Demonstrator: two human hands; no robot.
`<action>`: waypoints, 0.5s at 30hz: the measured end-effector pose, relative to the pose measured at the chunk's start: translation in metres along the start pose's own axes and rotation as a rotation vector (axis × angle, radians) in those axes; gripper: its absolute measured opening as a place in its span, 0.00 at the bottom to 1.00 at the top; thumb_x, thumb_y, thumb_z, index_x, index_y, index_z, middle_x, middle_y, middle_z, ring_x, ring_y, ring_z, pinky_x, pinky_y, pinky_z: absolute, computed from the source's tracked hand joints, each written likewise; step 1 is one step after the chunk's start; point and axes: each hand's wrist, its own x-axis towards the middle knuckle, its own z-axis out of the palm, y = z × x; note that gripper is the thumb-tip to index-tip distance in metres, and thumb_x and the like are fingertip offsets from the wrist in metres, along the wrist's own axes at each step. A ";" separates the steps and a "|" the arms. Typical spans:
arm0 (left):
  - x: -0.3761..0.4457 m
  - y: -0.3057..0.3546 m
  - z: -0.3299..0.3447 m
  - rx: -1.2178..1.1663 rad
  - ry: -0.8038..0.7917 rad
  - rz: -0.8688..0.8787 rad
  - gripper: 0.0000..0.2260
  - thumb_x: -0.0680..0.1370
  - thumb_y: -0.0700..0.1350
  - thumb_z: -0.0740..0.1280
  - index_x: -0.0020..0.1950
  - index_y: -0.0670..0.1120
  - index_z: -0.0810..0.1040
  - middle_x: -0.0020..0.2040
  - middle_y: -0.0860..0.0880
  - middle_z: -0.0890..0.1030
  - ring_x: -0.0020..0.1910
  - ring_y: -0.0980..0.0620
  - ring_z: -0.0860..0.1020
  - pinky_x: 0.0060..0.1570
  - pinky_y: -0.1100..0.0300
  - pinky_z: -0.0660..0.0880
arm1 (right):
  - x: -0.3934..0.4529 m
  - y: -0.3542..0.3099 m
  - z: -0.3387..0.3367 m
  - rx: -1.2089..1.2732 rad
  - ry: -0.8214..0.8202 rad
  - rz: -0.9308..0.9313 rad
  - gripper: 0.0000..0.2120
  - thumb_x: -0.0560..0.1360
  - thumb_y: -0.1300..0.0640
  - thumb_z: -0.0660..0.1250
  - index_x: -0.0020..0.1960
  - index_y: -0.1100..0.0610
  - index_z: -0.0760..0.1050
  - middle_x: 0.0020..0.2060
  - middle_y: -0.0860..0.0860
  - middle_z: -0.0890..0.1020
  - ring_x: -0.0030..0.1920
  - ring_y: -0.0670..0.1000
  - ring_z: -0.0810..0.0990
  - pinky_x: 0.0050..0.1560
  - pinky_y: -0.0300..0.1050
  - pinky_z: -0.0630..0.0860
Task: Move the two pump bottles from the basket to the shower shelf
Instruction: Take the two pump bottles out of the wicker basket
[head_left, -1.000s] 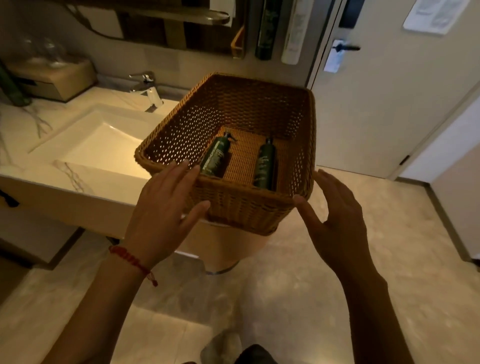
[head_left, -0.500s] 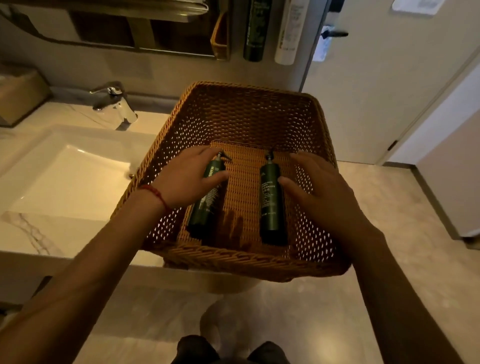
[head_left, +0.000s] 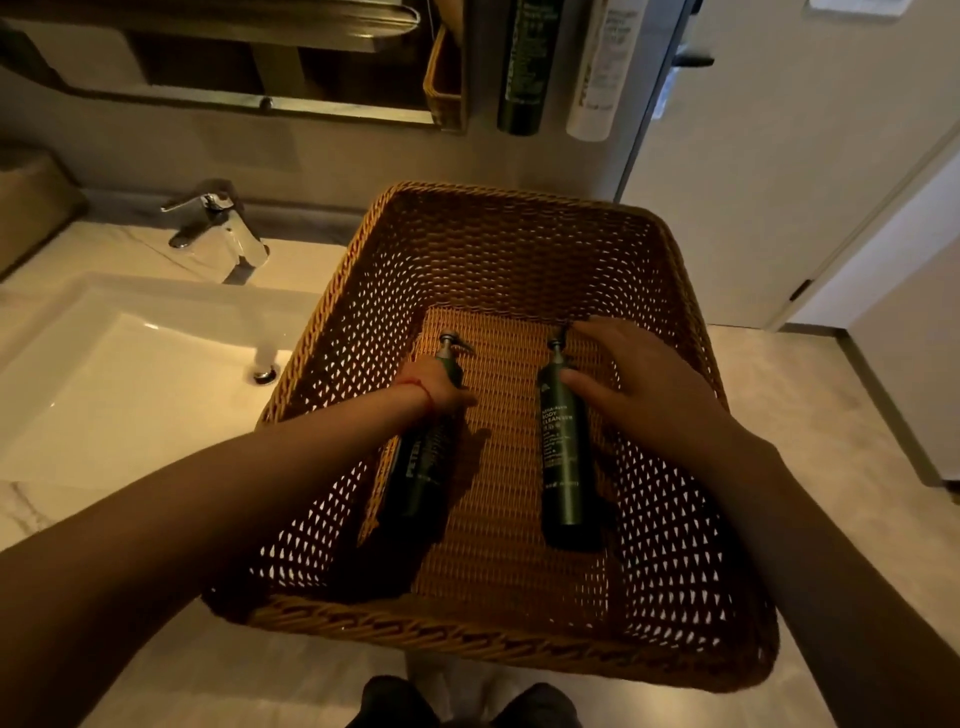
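A rectangular brown woven wicker basket sits at the edge of a pale marble-veined vanity counter, beside a white rectangular sink basin with a chrome tap. Two slim dark green pump bottles lie flat on the basket floor, side by side but apart, pump heads pointing away from the person. The left hand, a thin red cord at its wrist, is curled around the upper body of the left dark green pump bottle, just below the pump; it seems to be gripping it, though the fingers are hidden beneath and the light is dim. The right hand hovers with spread fingers over the neck of the right dark green pump bottle, thumb touching its side, not closed round it. On the wall behind hang a dark green tube and a white tube.
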 end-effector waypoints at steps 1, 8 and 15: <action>0.003 -0.002 0.002 -0.012 0.002 -0.036 0.27 0.69 0.47 0.71 0.63 0.39 0.66 0.61 0.37 0.73 0.58 0.39 0.74 0.59 0.45 0.73 | 0.001 0.001 0.001 -0.001 -0.001 -0.003 0.27 0.73 0.43 0.59 0.69 0.52 0.61 0.70 0.54 0.66 0.69 0.53 0.64 0.66 0.53 0.62; 0.017 -0.008 0.000 -0.105 -0.053 -0.140 0.27 0.67 0.40 0.72 0.63 0.40 0.67 0.61 0.37 0.74 0.58 0.39 0.74 0.59 0.45 0.73 | 0.006 0.006 0.006 0.007 -0.029 -0.025 0.27 0.74 0.43 0.59 0.69 0.51 0.60 0.70 0.53 0.67 0.67 0.52 0.65 0.64 0.51 0.63; 0.009 0.014 -0.021 -0.201 -0.057 0.009 0.27 0.65 0.43 0.73 0.61 0.42 0.67 0.58 0.40 0.74 0.50 0.43 0.75 0.41 0.53 0.76 | 0.013 0.005 0.011 -0.033 -0.052 -0.012 0.27 0.73 0.42 0.60 0.68 0.52 0.62 0.68 0.54 0.69 0.65 0.53 0.68 0.62 0.52 0.66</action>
